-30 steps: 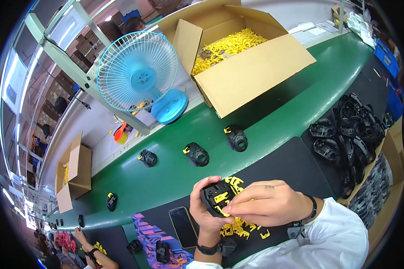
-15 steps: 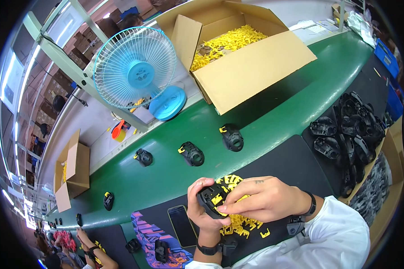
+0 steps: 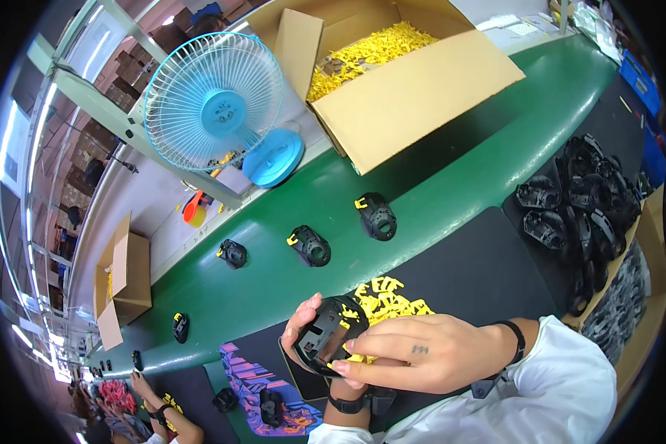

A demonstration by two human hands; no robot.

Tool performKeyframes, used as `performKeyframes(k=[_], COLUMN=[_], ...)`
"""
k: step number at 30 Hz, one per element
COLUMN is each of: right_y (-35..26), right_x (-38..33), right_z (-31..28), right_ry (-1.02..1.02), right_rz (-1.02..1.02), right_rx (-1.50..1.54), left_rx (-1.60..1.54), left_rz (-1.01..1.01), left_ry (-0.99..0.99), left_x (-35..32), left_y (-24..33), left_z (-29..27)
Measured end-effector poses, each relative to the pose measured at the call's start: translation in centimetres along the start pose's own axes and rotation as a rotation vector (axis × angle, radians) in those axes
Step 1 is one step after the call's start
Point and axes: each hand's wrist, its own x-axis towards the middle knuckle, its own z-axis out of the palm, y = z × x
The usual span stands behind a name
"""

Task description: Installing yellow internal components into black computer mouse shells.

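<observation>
My left hand point(image 3: 299, 325) is wrapped round a black plastic shell point(image 3: 320, 337), shaped like a computer mouse, its hollow side with cut-outs facing up. My right hand point(image 3: 414, 353) reaches across with thumb and index finger bent together at the shell's near right edge. Bits of yellow show at those fingertips, seemingly a small yellow plastic clip point(image 3: 347, 345), mostly covered by the fingers. Just beyond my hands, a pile of yellow clips point(image 3: 392, 305) lies on the dark mat point(image 3: 466, 274), partly hidden by my right hand.
Black shells with yellow clips point(image 3: 308, 246) stand spaced along the green belt point(image 3: 274, 285). Bare black shells point(image 3: 588, 185) are heaped at right. A large carton point(image 3: 422, 96) of yellow parts and a blue fan point(image 3: 223, 111) stand beyond. A phone point(image 3: 307, 381) lies partly under my left hand. Another person's arm point(image 3: 159, 407) shows lower left.
The shell in my left hand has moved slightly left and turned, showing more of its hollow side. My right fingers have shifted from its inside to its near edge.
</observation>
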Motion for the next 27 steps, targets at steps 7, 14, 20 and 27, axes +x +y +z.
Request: performKeyframes(k=[7, 14, 20, 27], right_y=[1.3, 5.5, 16.5, 19.6], right_x=[-1.0, -1.6, -8.2, -12.5], right_z=[1.2, 3.2, -0.5, -1.4], right_ry=[0.105, 0.164, 0.161, 0.081], right_rz=[-0.02, 0.05, 0.667, 0.721], right_rx=[-0.04, 0.051, -0.535, -0.711], left_rx=[-0.314, -0.336, 0.104, 0.085], left_rz=[-0.221, -0.836, -0.546, -0.412], left_ry=[-0.117, -0.089, -0.389, -0.466], left_x=[1.0, -0.2, 1.9, 2.0], left_y=[-0.4, -0.5, 0.6, 3.1], left_z=[0.2, -0.4, -1.6, -1.7])
